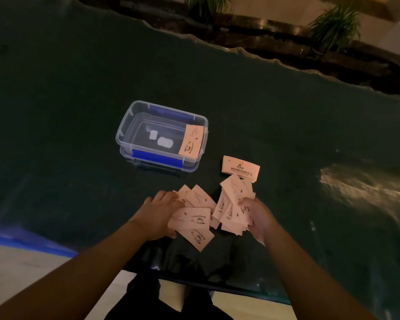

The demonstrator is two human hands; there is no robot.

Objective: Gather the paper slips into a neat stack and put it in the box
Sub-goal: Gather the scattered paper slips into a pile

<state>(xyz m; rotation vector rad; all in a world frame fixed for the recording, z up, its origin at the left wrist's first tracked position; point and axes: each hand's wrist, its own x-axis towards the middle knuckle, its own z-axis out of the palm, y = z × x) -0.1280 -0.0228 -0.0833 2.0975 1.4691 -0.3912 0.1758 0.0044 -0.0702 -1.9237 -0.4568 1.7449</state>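
You are partway through the gathering, and nothing like a neat stack exists yet. Your left hand (163, 213) lies flat with fingers spread over a loose fan of paper slips (194, 218) near the front edge of the table (67, 112), pressing on them rather than gripping. Your right hand (256, 218) is closed around a rough, uneven bundle (231, 211) held just above the cloth, its corners sticking out at different angles. One more slip (240, 168) lies by itself beyond that bundle, apart from both hands. The clear box (134, 125) with blue clips sits open toward the middle of the table, and a single slip (191, 140) leans against its right-hand wall. By my reading you have yet to merge both groups, pick up the stray, square the edges, and set the stack inside.
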